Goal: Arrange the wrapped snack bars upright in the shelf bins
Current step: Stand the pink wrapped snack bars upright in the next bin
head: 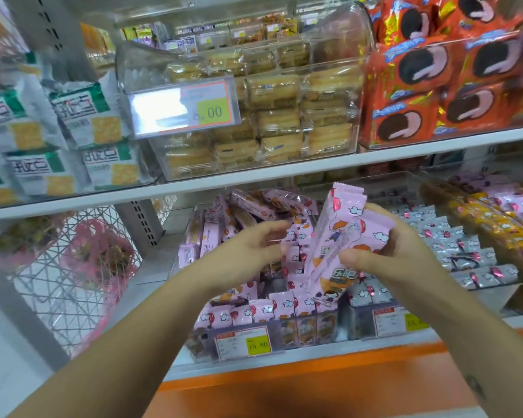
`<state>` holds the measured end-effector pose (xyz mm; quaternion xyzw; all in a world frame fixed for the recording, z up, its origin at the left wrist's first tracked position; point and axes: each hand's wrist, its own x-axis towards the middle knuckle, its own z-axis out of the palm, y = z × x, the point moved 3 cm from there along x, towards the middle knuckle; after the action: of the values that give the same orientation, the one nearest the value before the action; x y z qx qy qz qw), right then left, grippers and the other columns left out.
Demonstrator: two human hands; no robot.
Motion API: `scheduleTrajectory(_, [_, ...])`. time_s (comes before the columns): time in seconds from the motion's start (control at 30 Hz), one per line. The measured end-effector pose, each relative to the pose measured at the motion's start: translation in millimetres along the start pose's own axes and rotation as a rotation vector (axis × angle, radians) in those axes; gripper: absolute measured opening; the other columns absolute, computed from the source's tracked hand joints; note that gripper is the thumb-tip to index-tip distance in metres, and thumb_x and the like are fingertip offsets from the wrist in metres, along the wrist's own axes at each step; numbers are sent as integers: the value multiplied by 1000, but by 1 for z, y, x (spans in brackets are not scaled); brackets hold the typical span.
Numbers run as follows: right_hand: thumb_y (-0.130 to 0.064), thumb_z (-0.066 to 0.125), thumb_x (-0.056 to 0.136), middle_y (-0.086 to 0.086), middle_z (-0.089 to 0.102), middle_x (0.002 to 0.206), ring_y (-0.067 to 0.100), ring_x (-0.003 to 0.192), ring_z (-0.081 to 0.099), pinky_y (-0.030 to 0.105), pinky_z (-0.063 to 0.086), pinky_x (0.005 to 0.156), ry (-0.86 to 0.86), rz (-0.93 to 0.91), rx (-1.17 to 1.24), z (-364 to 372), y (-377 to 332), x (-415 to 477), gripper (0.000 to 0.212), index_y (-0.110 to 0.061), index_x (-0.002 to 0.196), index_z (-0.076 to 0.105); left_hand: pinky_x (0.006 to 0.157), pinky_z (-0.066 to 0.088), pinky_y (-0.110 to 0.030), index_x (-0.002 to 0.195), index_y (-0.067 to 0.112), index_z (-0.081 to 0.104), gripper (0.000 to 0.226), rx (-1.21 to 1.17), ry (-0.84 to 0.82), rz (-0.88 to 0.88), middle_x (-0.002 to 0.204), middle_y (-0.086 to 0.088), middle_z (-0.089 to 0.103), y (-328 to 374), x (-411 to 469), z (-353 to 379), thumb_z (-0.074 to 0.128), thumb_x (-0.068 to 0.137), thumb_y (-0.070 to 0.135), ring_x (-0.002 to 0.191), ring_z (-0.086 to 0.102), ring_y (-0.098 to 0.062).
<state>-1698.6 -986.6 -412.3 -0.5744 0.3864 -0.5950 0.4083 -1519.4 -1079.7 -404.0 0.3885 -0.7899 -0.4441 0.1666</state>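
My right hand (396,251) grips a small bunch of pink wrapped snack bars (340,236), held nearly upright above the clear bin (308,333) on the lower shelf. That bin holds several more pink bars: a front row (266,309) stands upright, while those at the back (263,203) lie jumbled. My left hand (254,245) hovers over the bin's middle with fingers relaxed and loosely bent, holding nothing, its fingertips just left of the held bars.
A bin of grey wrapped bars (465,251) stands to the right, yellow and pink ones (495,218) beyond. The upper shelf (254,179) overhangs with a clear cracker box (254,116) and red cookie packs (450,79). A wire basket (73,267) is at left.
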Motion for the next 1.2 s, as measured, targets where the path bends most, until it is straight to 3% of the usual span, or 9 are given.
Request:
scheduleTrajectory(0.1, [-42, 92, 42, 5, 73, 96, 24, 90, 70, 25, 55, 73, -107, 50, 217, 20, 2, 2, 63, -29, 100, 71, 100, 41, -16, 131, 33, 42, 44, -132, -31, 154, 139, 13, 46, 4, -23, 3, 55, 91, 19, 123, 47, 2])
scheduleTrajectory(0.23, [-40, 96, 24, 8, 74, 88, 23, 79, 71, 27, 56, 62, -104, 155, 296, 39, 10, 7, 88, -17, 102, 62, 85, 47, -14, 123, 31, 45, 43, -262, 6, 197, 125, 7, 55, -5, -36, -5, 54, 91, 4, 108, 58, 2])
scheduleTrajectory(0.3, [-39, 96, 26, 8, 74, 92, 23, 81, 71, 27, 56, 61, -135, 144, 278, 47, 11, 13, 87, -18, 104, 62, 84, 47, -14, 127, 31, 41, 47, -276, 20, 207, 124, 6, 55, -7, -37, -14, 54, 90, 4, 106, 59, 1])
scheduleTrajectory(0.43, [-38, 91, 49, 11, 71, 106, 29, 96, 68, 33, 55, 79, -217, 82, 182, 56, 12, 35, 64, -27, 107, 67, 92, 45, -15, 143, 27, 28, 61, -158, -13, 210, 132, 7, 50, -6, -29, -35, 55, 92, 7, 115, 54, 1])
scheduleTrajectory(0.7, [-17, 81, 70, -7, 68, 113, 14, 102, 66, 41, 52, 91, -183, 148, -239, 59, 39, 59, 61, -31, 123, 53, 104, 42, -29, 137, 15, 38, 55, 22, -53, 65, 129, 0, 56, -27, 18, -50, 58, 88, -1, 118, 54, -9])
scheduleTrajectory(0.9, [-53, 79, 60, -10, 58, 124, 8, 111, 58, 39, 49, 94, -289, 238, -632, 58, 51, 57, 79, -46, 128, 39, 104, 38, -30, 138, 26, 33, 63, 166, -143, -18, 133, 7, 51, -46, 34, -42, 63, 84, 17, 121, 49, -11])
scheduleTrajectory(1.07, [-57, 78, 62, -21, 46, 125, 8, 115, 47, 35, 43, 99, -292, 158, -1042, 60, 40, 57, 81, -36, 130, 40, 92, 50, -33, 129, 19, 43, 46, 106, -257, -112, 119, -6, 63, -58, 40, -29, 58, 87, 11, 101, 64, -18])
scheduleTrajectory(1.13, [-53, 79, 63, -29, 41, 117, 0, 104, 48, 23, 44, 89, -262, 163, -1067, 55, 36, 55, 80, -38, 130, 38, 84, 53, -26, 126, 11, 44, 39, 99, -293, -161, 115, -12, 62, -58, 42, -22, 55, 89, 4, 92, 62, -19])
scheduleTrajectory(1.2, [-45, 81, 65, -23, 50, 101, -3, 79, 53, 12, 43, 67, -234, 197, -966, 49, 34, 52, 64, -38, 118, 47, 76, 50, -27, 126, 8, 42, 40, 153, -316, -206, 105, -10, 60, -61, 46, -18, 56, 88, 6, 83, 57, -17])
